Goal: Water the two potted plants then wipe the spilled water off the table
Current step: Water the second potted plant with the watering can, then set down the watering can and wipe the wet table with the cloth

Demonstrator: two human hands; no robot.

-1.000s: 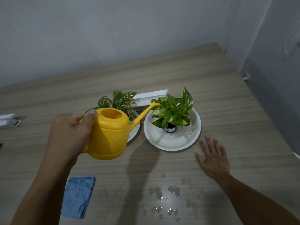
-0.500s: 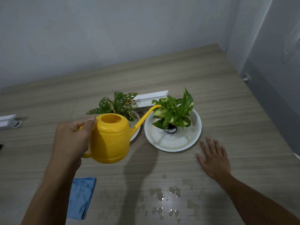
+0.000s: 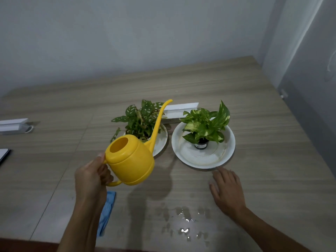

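Note:
My left hand (image 3: 91, 178) grips the handle of a yellow watering can (image 3: 130, 160), held above the table with its long spout rising over the left potted plant (image 3: 139, 120), a holed-leaf plant on a white saucer (image 3: 161, 142). The right potted plant (image 3: 206, 125), with variegated leaves and a small black pot, stands on a larger white saucer (image 3: 203, 157). My right hand (image 3: 226, 190) lies flat on the table, fingers spread, just in front of that saucer. Spilled water (image 3: 183, 222) spots the table near the front edge. A blue cloth (image 3: 107, 213) lies partly behind my left forearm.
A white bar-shaped object (image 3: 180, 110) lies behind the two plants. Another white object (image 3: 13, 125) sits at the far left, and a dark-edged flat thing (image 3: 3, 154) pokes in at the left edge. The table ends at a wall behind and a drop on the right.
The watering can has tipped back to upright and swung left, so its spout has left the right plant and now stands over the left one. My right hand stays flat.

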